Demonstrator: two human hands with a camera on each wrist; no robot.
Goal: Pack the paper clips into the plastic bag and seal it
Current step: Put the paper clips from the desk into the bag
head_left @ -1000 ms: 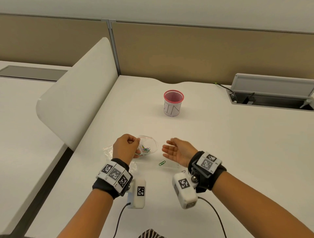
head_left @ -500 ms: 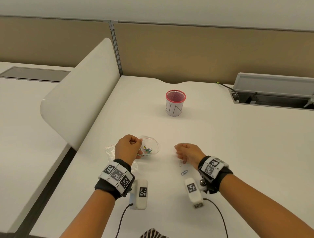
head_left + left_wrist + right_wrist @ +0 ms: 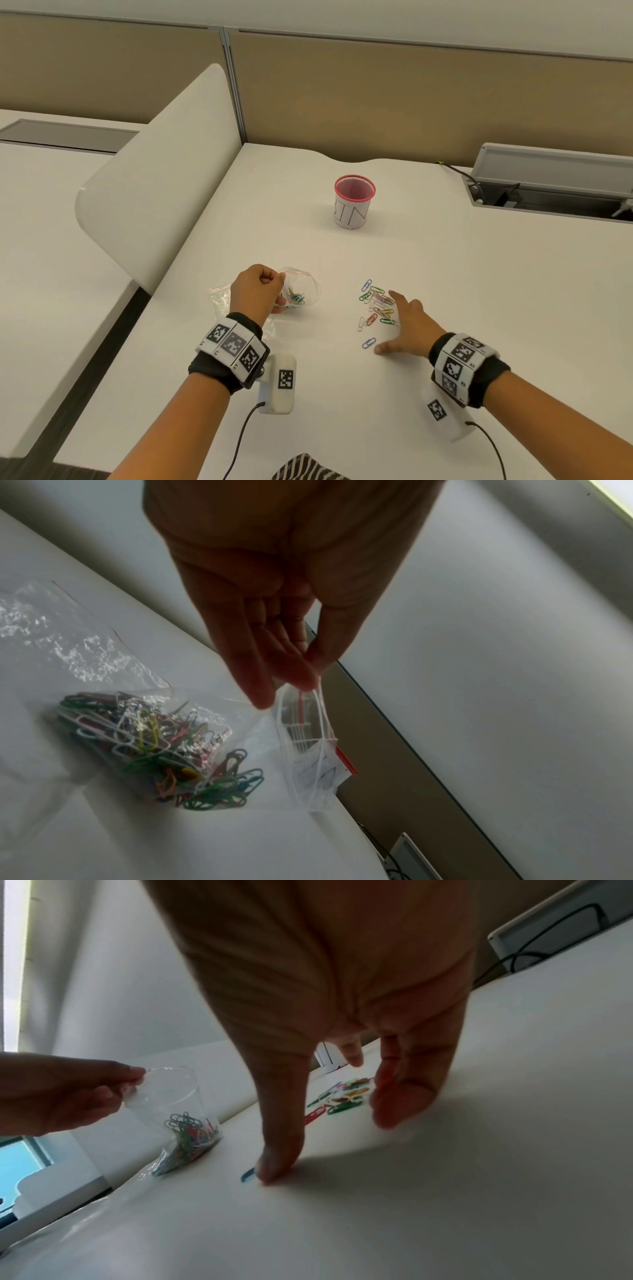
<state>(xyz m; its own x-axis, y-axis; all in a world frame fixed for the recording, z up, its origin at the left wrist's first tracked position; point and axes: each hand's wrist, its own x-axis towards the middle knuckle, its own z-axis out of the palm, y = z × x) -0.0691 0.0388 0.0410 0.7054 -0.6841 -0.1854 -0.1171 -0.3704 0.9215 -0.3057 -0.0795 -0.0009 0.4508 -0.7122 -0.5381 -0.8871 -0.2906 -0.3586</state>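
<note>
A clear zip bag [image 3: 301, 291] with a red strip at its mouth stands on the white desk, several coloured paper clips [image 3: 164, 750] heaped in its bottom. My left hand [image 3: 260, 291] pinches the bag's rim [image 3: 308, 693] between thumb and fingers and holds the mouth up. To the right, several loose coloured clips [image 3: 376, 305] lie scattered on the desk. My right hand [image 3: 407, 325] is spread flat over them, fingers straight, its thumb tip [image 3: 274, 1172] on the desk beside a lone blue clip [image 3: 369, 342]. It holds nothing.
A pink mesh cup [image 3: 354, 202] with a paper label stands farther back at the centre. A second, flat clear bag [image 3: 222, 298] lies under my left hand. A white curved divider [image 3: 154, 192] rises on the left. An open cable tray [image 3: 548, 185] sits at the back right.
My right hand has gone from curled near the desk to spread flat farther right, and a scatter of loose clips now shows beside it. The left hand still holds the bag.
</note>
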